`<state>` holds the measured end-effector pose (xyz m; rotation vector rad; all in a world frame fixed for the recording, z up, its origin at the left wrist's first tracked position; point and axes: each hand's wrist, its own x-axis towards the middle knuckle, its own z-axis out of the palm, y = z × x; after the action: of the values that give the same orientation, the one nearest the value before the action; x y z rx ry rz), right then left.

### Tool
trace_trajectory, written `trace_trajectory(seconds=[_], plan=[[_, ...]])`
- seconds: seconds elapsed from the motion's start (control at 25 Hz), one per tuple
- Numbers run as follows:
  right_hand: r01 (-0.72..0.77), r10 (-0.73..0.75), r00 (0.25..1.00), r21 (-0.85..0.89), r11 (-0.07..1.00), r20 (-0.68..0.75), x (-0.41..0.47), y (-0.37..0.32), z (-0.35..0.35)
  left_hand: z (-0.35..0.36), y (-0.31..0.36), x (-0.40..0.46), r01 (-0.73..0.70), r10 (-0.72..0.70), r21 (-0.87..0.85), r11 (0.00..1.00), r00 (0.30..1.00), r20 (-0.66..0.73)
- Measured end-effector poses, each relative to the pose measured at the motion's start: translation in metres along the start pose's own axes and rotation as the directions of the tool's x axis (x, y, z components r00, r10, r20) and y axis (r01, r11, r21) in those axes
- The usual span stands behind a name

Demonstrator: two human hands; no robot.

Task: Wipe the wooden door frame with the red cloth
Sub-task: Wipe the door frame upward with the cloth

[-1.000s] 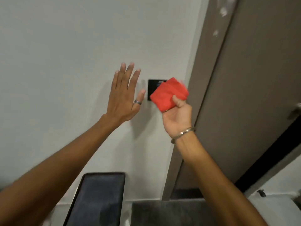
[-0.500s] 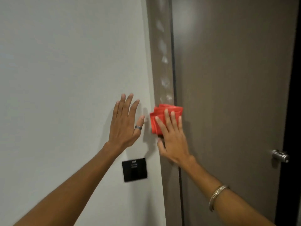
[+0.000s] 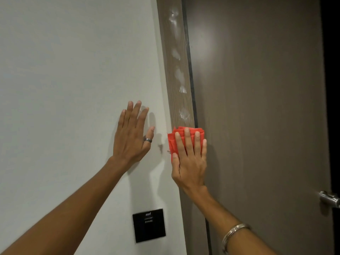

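Wooden door frame [image 3: 176,52] runs near-vertically up the view. Right hand [image 3: 189,159], fingers straight, presses the folded red cloth [image 3: 172,142] flat against it. White smears [image 3: 179,75] lie directly above this grip, along the frame. Left hand [image 3: 131,140] rests spread on the wall [image 3: 73,70] beside it. Half a second on, the cloth sits no higher — every smear remains.

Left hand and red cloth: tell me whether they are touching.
Apart. The head view shows bare white wall between the left hand and the red cloth, which the right hand presses on the wooden door frame.
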<state>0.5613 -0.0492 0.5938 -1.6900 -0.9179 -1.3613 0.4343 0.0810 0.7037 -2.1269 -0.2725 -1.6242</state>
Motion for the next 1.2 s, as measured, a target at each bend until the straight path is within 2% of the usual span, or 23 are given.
trace_trajectory(seconds=[0.04,0.2,0.28,0.4,0.48,0.6,0.68,0.8,0.88,0.96,1.04,1.2], plan=[[0.000,0.000,1.000,-0.006,1.000,-0.007,-0.001,0.002,0.001,0.004,0.000,0.005,-0.002,0.002,0.004,1.000,1.000,-0.003],[0.182,-0.183,0.983,0.059,0.981,0.007,0.021,0.024,-0.008,0.013,-0.003,0.030,0.031,-0.030,0.082,0.996,0.999,-0.015],[0.139,-0.137,0.990,0.093,0.986,-0.034,0.072,0.022,-0.015,0.015,-0.004,0.039,0.068,-0.065,0.122,0.990,0.997,-0.034],[0.118,-0.118,0.993,0.001,0.993,-0.025,0.127,0.005,-0.018,0.019,-0.003,0.049,0.081,-0.076,0.139,0.987,0.996,-0.041],[0.137,-0.136,0.990,0.008,0.991,-0.034,0.102,0.008,-0.016,0.019,-0.005,0.047,0.079,-0.075,0.136,0.988,0.997,-0.037],[0.123,-0.122,0.992,-0.009,0.992,0.041,0.006,0.016,-0.012,0.020,-0.004,0.041,0.074,-0.068,0.128,0.989,0.996,-0.055],[0.120,-0.118,0.991,-0.024,0.993,0.059,-0.018,0.014,-0.011,0.018,-0.009,0.041,0.071,-0.067,0.130,0.989,0.997,-0.034],[0.143,-0.143,0.990,0.021,0.989,0.009,0.084,0.005,-0.020,0.018,-0.008,0.068,0.029,-0.025,0.146,0.989,0.999,-0.026],[0.149,-0.150,0.988,0.008,0.989,0.024,0.155,-0.003,-0.028,0.017,-0.007,0.092,0.062,-0.058,0.137,0.989,0.998,-0.034],[0.144,-0.144,0.989,-0.007,0.989,0.010,0.175,-0.001,-0.028,0.017,-0.008,0.103,0.109,-0.103,0.148,0.983,0.994,-0.046],[0.132,-0.132,0.991,-0.005,0.991,0.005,0.140,0.004,-0.024,0.018,-0.006,0.102,0.108,-0.101,0.160,0.981,0.993,-0.055],[0.100,-0.098,0.992,-0.026,0.995,0.073,0.006,0.012,-0.008,0.016,-0.012,0.094,0.103,-0.096,0.149,0.983,0.994,-0.054]])
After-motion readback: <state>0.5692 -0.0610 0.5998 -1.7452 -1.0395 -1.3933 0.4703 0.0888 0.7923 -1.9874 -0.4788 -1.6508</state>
